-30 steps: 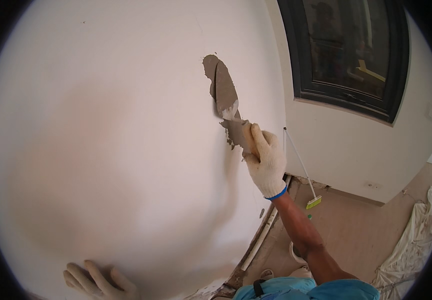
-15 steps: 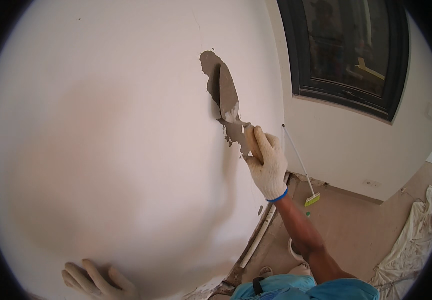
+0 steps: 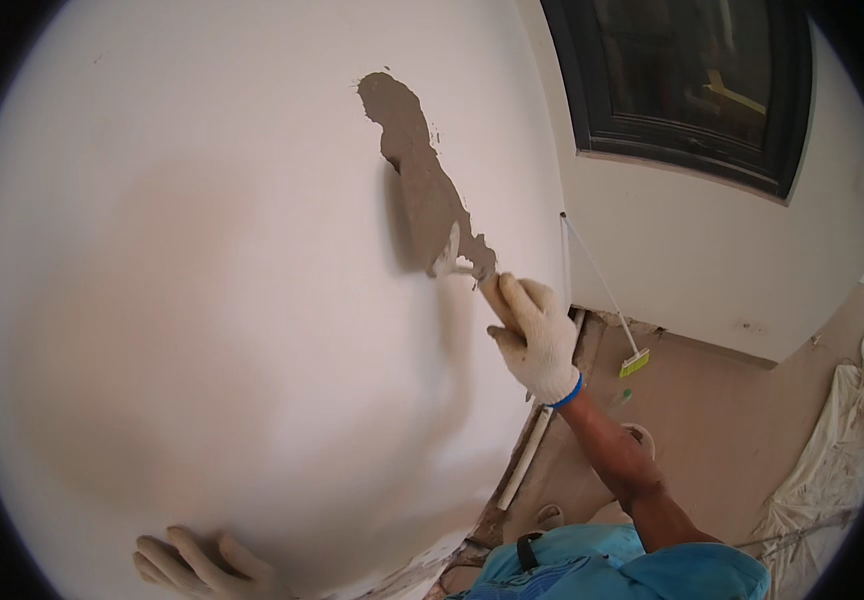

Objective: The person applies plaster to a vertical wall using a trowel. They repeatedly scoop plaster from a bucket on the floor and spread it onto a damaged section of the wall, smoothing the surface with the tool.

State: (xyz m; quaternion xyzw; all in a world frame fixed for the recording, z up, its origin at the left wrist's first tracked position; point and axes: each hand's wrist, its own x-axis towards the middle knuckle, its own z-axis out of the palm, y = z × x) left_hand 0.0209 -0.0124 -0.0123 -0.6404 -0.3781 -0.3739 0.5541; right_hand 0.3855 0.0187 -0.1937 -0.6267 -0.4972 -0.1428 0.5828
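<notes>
My right hand (image 3: 540,340), in a white knit glove with a blue cuff, is closed round the wooden handle of a trowel (image 3: 430,205). Grey-brown mortar coats the blade, which is pale near its neck. The blade lies along a long ragged patch of mortar (image 3: 392,105) on the white wall (image 3: 252,300), hiding part of it, and casts a shadow to its left. At the lower left my gloved left hand (image 3: 202,565) is by the wall with its fingers apart and nothing in them; whether it presses on the wall I cannot tell.
A dark-framed window (image 3: 687,100) is set in the adjoining wall at upper right. Below it leans a broom (image 3: 634,362) with a yellow-green head. A white pipe (image 3: 527,458) runs along the wall's foot. Crumpled plastic sheeting (image 3: 822,450) covers floor at far right.
The trowel has moved down along the mortar patch, showing more mortar above its blade. The whole view has shifted slightly. My left hand has stayed nearly in place.
</notes>
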